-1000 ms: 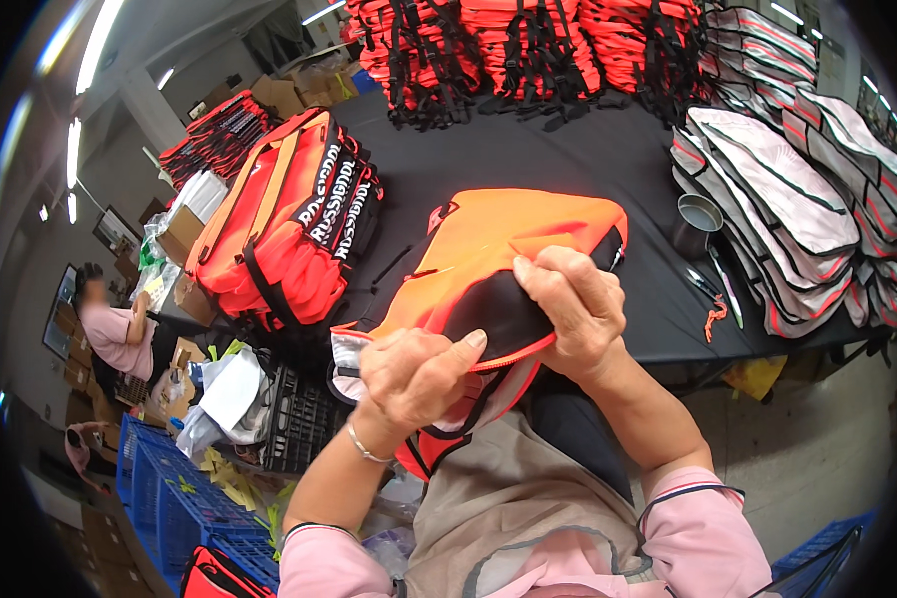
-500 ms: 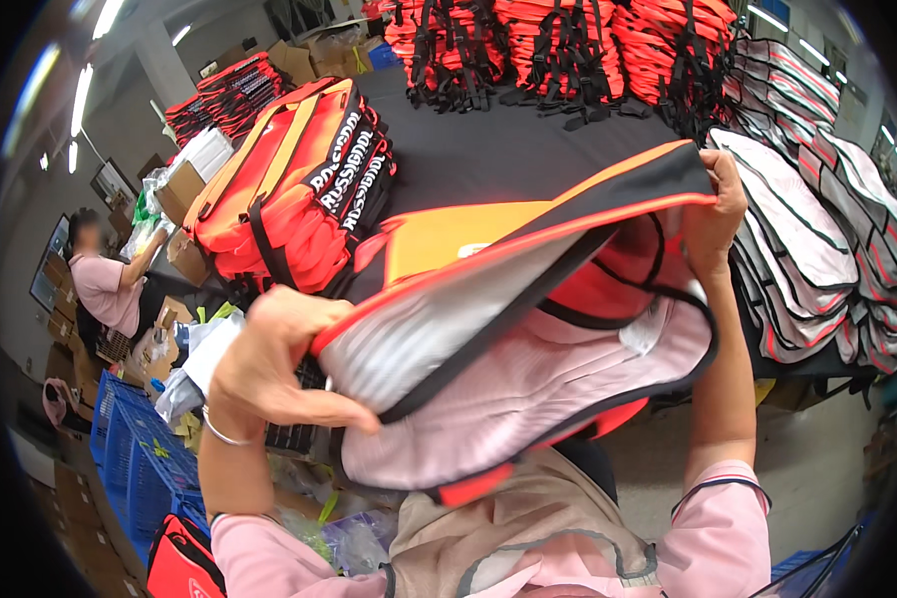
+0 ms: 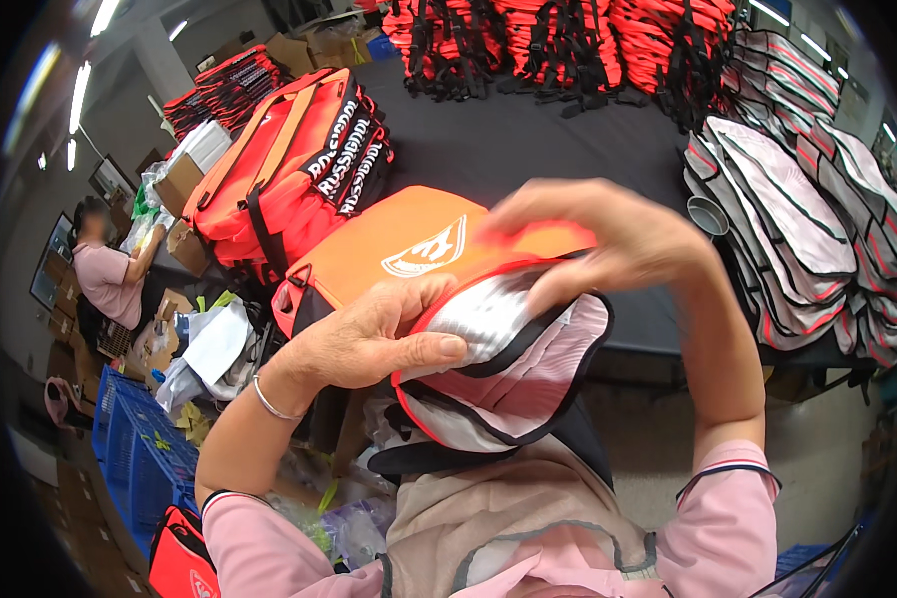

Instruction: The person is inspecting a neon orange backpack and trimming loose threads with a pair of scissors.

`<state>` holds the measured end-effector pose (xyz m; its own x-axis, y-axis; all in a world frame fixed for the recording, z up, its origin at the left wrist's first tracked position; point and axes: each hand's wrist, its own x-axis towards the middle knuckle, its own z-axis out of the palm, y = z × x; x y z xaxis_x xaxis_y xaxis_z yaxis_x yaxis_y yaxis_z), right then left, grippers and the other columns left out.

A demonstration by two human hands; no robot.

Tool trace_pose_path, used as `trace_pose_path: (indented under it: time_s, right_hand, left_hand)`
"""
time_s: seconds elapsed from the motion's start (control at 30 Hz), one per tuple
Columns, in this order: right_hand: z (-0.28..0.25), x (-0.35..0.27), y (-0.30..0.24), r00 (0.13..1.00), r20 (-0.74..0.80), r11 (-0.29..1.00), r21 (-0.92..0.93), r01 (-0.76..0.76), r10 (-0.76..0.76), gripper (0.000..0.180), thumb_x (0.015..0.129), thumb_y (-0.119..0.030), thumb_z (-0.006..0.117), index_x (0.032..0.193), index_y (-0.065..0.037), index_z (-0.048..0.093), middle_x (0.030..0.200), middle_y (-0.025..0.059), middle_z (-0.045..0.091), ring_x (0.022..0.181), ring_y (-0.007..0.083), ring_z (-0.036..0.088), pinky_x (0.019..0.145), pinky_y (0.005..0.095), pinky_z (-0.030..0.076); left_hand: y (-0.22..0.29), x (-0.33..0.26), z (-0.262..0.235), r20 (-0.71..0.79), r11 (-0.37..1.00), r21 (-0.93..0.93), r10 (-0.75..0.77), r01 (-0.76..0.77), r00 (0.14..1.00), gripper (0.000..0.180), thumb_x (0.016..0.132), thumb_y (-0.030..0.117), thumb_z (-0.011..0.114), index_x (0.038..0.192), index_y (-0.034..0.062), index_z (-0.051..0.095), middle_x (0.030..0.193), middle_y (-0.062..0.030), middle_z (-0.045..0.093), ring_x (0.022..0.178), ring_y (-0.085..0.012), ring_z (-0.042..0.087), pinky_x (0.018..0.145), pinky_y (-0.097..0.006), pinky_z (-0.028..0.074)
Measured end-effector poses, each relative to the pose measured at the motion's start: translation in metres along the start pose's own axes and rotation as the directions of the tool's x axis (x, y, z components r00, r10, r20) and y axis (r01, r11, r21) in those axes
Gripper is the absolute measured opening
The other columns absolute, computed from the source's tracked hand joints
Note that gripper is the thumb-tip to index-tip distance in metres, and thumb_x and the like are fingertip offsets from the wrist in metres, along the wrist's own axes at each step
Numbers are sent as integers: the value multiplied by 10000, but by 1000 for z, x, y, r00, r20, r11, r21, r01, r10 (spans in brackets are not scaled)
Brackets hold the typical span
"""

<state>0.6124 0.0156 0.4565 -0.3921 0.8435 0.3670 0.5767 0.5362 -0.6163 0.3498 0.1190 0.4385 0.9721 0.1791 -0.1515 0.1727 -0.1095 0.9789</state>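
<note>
Both hands grip the orange bag point(image 3: 419, 244) before the black table point(image 3: 528, 140): left hand point(image 3: 369, 339) pinching its lining, right hand point(image 3: 608, 239) fingers curled over the rim.

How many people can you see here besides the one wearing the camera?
1. A seated person in a pink top, far left beside cardboard boxes. Others may be hidden beyond the frame's dark rim.

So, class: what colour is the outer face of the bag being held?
Orange bag, with a white emblem; head view.
</note>
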Motion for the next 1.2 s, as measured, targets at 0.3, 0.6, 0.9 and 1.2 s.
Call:
trace_pose_path:
  time_s: [0.3,0.6,0.9,1.2]
  right_hand:
    - [42,13,-28,850,526,949,287,-134,-39,569,756,-448,818,990,43,647,752,157,641,723,300,626,656,368,484]
    - [16,28,-53,937,338,995,-88,-57,83,349,744,-257,852,913,-11,673,685,123,612,567,184,555,546,308,455]
    - [25,36,-51,849,-258,698,-696,168,-462,169,760,-84,664,896,-17,589,751,106,564,689,303,622,559,380,511]
    - [15,49,-36,421,-222,217,-974,-61,-879,163,658,-55,675,675,-91,517,626,-12,447,524,102,491,444,237,344]
  left_hand:
    - [19,-29,41,50,919,373,-162,132,986,470,818,389,790,1036,2,639,801,-121,670,755,-244,673,702,-360,510]
    - [43,-29,21,-106,409,910,376,-63,920,419,674,152,779,1054,62,631,798,-148,667,738,-361,663,635,-418,514]
    - [55,-7,-17,196,-213,977,879,-8,436,307,671,-23,681,965,57,642,699,-49,580,546,-197,588,475,-334,473]
    - [64,18,-12,394,-401,907,916,127,76,191,664,5,717,815,77,624,775,-36,556,625,-187,589,492,-295,473]
